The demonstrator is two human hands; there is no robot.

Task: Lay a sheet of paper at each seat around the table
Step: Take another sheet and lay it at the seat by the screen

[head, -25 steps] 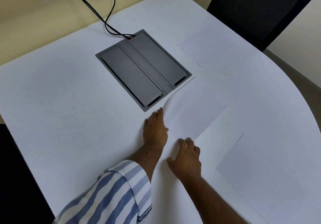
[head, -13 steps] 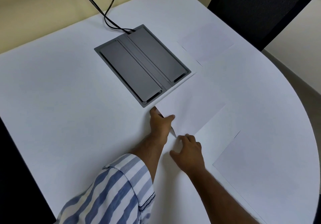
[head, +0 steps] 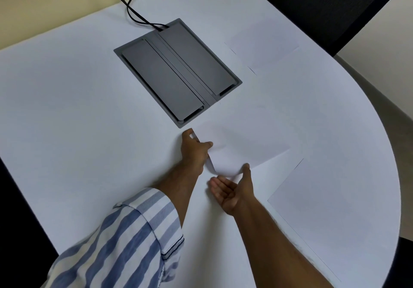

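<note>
A white sheet of paper (head: 243, 144) is partly lifted off the white table (head: 73, 118), its near-left part curled upward. My left hand (head: 193, 150) grips its left edge, thumb on top. My right hand (head: 232, 189) lies palm up just below the sheet's near corner, fingers apart, with the thumb tip touching the paper's edge. A second sheet (head: 264, 44) lies flat at the far right in front of a black chair (head: 324, 4). A third sheet (head: 335, 211) lies flat near the table's rounded right edge.
A grey cable box (head: 176, 71) with two closed lids is set into the tabletop just beyond my left hand. Black cables (head: 134, 13) run from it toward the wall. The table's curved edge runs along the right side.
My left hand went from resting flat to pinching the sheet's left edge and lifting it. My right hand turned palm up under the near corner. The sheet now curls off the table.
</note>
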